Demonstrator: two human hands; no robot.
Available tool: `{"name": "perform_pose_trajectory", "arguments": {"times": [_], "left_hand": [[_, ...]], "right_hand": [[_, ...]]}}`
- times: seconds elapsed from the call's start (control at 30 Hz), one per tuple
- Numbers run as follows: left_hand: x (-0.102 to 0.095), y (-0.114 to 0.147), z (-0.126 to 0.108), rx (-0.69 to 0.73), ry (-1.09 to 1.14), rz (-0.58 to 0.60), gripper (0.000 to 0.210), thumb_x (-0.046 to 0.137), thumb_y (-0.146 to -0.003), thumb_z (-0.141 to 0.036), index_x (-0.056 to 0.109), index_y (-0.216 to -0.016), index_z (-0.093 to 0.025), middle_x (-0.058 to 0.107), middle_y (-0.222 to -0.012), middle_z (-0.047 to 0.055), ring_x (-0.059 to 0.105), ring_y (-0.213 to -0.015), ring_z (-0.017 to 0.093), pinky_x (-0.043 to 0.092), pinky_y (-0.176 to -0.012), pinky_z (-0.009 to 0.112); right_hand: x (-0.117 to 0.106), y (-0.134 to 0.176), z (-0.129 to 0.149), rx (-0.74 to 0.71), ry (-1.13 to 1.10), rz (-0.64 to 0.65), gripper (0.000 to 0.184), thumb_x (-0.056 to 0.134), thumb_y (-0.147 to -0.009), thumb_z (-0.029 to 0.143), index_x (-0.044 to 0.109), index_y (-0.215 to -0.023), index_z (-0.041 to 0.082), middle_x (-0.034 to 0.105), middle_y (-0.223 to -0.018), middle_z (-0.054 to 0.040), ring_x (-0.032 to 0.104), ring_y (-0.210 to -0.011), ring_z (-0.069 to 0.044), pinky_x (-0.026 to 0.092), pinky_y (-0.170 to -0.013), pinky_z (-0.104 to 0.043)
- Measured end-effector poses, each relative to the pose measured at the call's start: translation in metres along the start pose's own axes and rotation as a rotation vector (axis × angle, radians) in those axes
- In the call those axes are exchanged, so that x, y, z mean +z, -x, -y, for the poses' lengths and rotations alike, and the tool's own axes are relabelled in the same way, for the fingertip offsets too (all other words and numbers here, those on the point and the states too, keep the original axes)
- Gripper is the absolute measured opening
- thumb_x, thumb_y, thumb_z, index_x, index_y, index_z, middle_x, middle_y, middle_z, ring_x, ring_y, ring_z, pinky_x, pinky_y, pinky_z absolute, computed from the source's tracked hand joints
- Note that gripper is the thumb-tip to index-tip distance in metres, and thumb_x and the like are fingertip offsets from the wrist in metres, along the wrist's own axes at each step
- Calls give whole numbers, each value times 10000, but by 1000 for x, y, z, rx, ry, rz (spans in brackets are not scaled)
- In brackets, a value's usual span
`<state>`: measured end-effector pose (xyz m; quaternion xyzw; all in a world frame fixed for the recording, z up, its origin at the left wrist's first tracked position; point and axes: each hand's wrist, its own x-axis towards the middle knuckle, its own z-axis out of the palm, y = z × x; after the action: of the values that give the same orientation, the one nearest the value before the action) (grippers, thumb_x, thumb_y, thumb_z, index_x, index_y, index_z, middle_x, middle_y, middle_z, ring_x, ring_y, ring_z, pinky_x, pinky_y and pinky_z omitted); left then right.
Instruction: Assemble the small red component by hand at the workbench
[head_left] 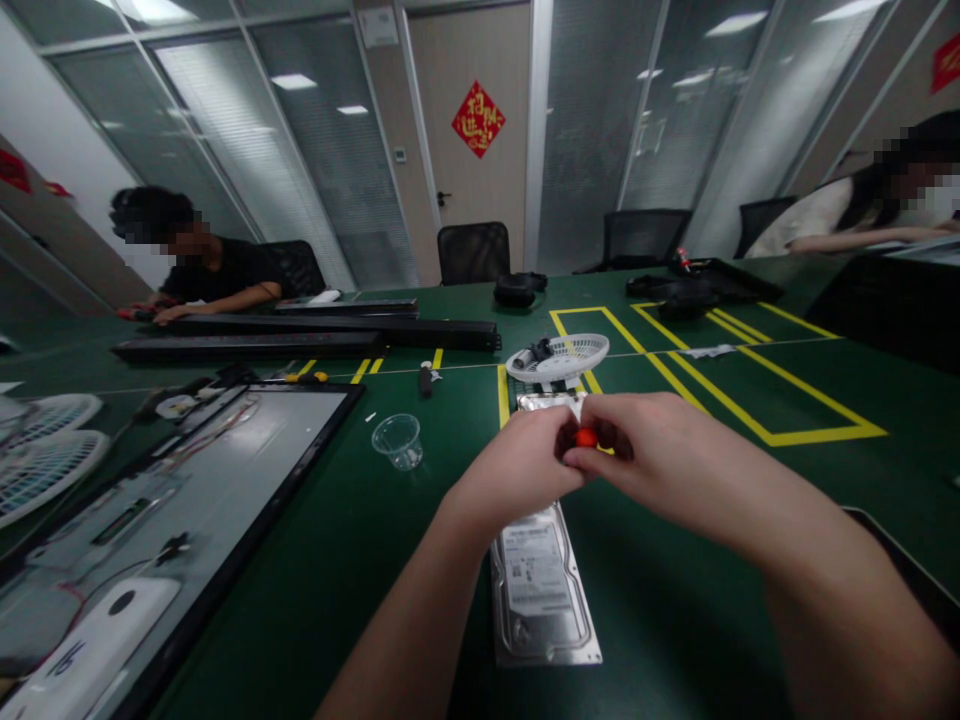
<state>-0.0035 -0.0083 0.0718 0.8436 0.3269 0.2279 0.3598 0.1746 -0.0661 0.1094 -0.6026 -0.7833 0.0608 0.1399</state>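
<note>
My left hand (529, 455) and my right hand (649, 440) meet above the table, both closed with fingers bent. Between their fingertips shows a small round red-orange object (586, 438); the rest of it is hidden, so I cannot tell its kind. Under and in front of my wrists lies a silver hard drive (541, 590), label side up, its far end covered by my left hand. Just beyond my hands, another shiny metal piece (551, 402) shows in part. A clear plastic cup (399, 443) stands to the left of my left hand.
A white plastic basket (592, 350) holds dark parts. At left lies a large opened panel (247, 480) with a white device (105, 640) on it. Long black bars (300, 338) lie farther back. Two other people sit across the green table (675, 600), at left and right.
</note>
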Motion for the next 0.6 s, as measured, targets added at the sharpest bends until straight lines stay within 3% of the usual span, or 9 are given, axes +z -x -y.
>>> {"name": "perform_pose_trajectory", "arguments": {"times": [0.13, 0.23, 0.37, 0.47, 0.6], "left_hand": [[2, 1, 2, 11, 23, -18, 331, 666, -780, -96, 705, -1102, -165, 797, -1083, 82, 728, -941, 229, 544, -788, 310], [3, 1, 2, 3, 32, -61, 350, 705, -787, -115, 683, -1133, -166, 800, -1105, 93, 738, -971, 245, 556, -811, 325], [2, 0, 0, 8, 12, -35, 244, 699, -794, -135, 699, -1036, -165, 796, -1049, 86, 727, -924, 234, 534, -768, 320], [1, 0, -1, 10, 19, -7, 204, 669, -796, -129, 711, -994, -160, 790, -988, 71, 710, -869, 214, 511, -728, 306], [2, 1, -1, 22, 27, -26, 268, 645, -774, -88, 716, -1022, -162, 797, -1009, 68, 721, -881, 213, 519, -752, 306]], "right_hand": [[1, 2, -1, -123, -88, -47, 80, 705, -994, 223, 716, -1073, 227, 748, -1083, -67, 689, -954, -254, 501, -792, -377], [1, 3, 0, -182, -129, -20, 141, 621, -994, 121, 697, -1044, 228, 732, -1094, -65, 675, -948, -236, 496, -816, -371], [1, 0, 0, -73, -57, -17, 42, 684, -1001, 233, 716, -1024, 220, 744, -1019, -74, 673, -905, -267, 481, -754, -386], [1, 0, 0, 0, -15, -14, 107, 732, -992, 324, 728, -1020, 221, 743, -962, -71, 675, -867, -279, 464, -706, -387], [1, 2, -1, -116, -74, -29, 72, 680, -997, 205, 706, -1060, 226, 726, -1072, -67, 674, -949, -259, 493, -800, -386]]}}
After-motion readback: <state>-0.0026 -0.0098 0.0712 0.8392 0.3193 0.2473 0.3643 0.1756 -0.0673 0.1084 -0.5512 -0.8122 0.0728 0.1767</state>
